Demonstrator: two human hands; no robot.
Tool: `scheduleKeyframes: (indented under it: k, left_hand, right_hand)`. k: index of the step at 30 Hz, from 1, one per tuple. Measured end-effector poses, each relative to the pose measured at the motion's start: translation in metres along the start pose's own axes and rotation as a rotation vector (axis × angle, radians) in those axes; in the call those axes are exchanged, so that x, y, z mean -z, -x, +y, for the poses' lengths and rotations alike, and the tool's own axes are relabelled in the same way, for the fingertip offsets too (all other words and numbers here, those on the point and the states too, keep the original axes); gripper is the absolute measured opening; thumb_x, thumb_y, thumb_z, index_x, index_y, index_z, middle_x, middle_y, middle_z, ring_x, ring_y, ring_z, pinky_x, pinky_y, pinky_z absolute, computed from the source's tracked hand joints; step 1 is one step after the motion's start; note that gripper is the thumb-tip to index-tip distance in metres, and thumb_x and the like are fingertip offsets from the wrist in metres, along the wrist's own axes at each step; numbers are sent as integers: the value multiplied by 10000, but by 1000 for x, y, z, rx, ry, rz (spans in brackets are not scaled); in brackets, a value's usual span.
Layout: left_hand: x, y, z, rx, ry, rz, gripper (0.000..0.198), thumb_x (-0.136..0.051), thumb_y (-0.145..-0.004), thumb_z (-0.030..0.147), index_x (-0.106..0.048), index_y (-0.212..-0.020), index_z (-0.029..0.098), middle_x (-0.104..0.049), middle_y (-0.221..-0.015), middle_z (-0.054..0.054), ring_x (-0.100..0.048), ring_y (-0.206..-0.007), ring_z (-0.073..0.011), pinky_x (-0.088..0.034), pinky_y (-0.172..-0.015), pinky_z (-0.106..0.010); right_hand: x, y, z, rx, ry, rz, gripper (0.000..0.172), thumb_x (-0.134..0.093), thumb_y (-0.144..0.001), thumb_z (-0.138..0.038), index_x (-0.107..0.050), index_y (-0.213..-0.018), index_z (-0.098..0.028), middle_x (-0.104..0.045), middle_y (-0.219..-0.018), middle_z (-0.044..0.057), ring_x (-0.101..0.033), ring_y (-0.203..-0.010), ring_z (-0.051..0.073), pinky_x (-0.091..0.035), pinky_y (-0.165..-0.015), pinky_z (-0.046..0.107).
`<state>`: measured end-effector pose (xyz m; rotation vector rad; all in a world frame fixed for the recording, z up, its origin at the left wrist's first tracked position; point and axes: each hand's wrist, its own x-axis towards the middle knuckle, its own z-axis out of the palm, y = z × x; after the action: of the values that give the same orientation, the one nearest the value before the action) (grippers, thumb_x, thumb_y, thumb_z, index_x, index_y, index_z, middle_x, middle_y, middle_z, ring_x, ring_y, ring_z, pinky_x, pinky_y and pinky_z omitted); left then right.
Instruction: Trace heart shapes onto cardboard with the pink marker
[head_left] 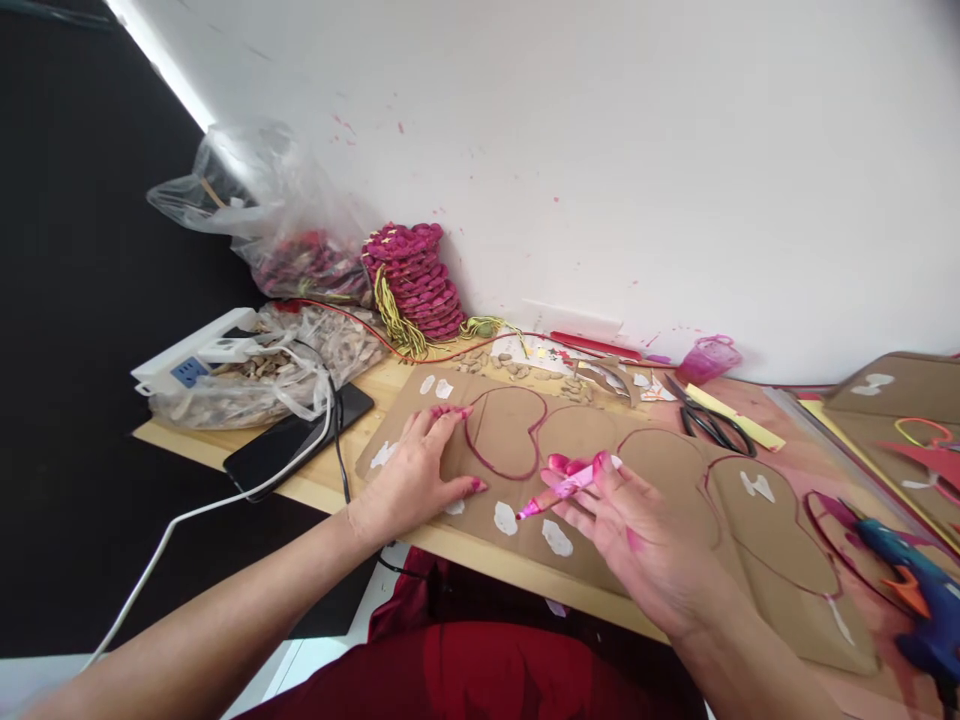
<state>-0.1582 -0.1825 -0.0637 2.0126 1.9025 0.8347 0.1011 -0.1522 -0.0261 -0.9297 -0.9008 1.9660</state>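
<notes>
A sheet of brown cardboard (585,425) lies along the wooden table, with rounded, heart-like outlines drawn on it in dark pink. My left hand (415,470) rests on its left part, fingers and thumb spread beside the leftmost outline. Over the middle of the sheet, my right hand (630,520) is turned palm up and grips a white marker (576,482) stained pink. The marker's pink tip points down to the left, above the board. My fingertips are stained pink. White torn patches (557,538) show on the cardboard near the front edge.
Black scissors (716,425) lie behind the board, and a blue glue gun (911,585) is at the right. A coiled pink braid (414,280) stands by the wall. At left are a white power strip (196,355), a dark phone (300,440) and a white cable (225,510).
</notes>
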Motion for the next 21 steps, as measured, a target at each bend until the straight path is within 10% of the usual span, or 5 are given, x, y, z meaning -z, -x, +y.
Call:
scheduleKeyframes:
  k: [11, 21]
  left_hand:
    - [2, 11, 1, -135, 65, -39, 566, -738, -840, 383, -580, -1364, 238, -552, -1346, -133, -511, -1274, -307, -480, -1079, -512]
    - [19, -1, -13, 76, 313, -1, 567, -722, -835, 417, -581, -1364, 268, -547, -1386, -105, -539, -1295, -267, -514, -1068, -458]
  right_hand:
    - [-18, -10, 6, -66, -20, 38, 299, -814, -783, -505, -709, -807, -226, -742, -1065, 78, -641, -1146, 263, -432, -1102, 518]
    - [-21, -22, 1, -57, 32, 11, 294, -806, -790, -513, -724, -836, -234, -741, -1053, 65, -631, -1126, 235, -427, -1111, 480]
